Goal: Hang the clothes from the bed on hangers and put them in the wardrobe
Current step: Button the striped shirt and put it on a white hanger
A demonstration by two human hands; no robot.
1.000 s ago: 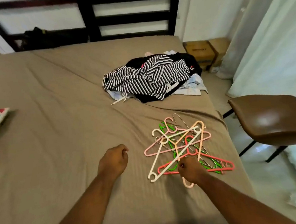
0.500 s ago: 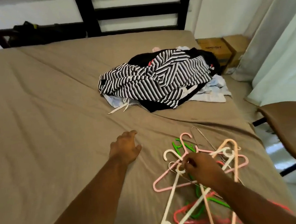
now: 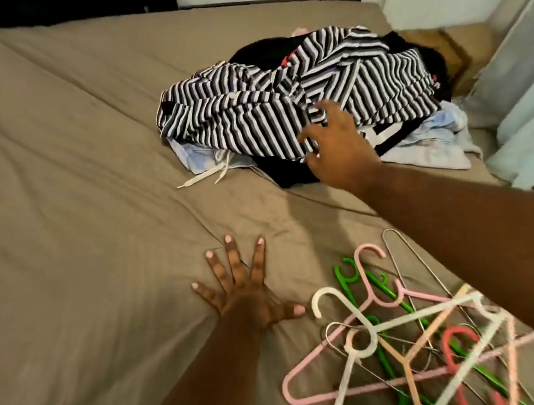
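Note:
A heap of clothes lies on the far right part of the bed (image 3: pixel 60 191), topped by a black-and-white striped garment (image 3: pixel 249 111) over black and pale blue pieces. My right hand (image 3: pixel 335 144) reaches over the heap's near edge with spread fingers, touching the striped garment without gripping it. My left hand (image 3: pixel 245 290) presses flat on the brown sheet, fingers splayed. A tangle of plastic and wire hangers (image 3: pixel 415 341) in pink, white, green and red lies at the lower right, under my right forearm.
The dark headboard (image 3: pixel 73 5) runs along the top edge. Cardboard boxes (image 3: pixel 450 47) stand on the floor past the bed's right side, beside pale curtains (image 3: pixel 525 102). A white drawstring (image 3: pixel 207 175) trails from the pale blue garment.
My right hand left the hangers and reached forward onto the clothes heap. My left hand opened and spread flat on the sheet. The view leaned closer to the bed.

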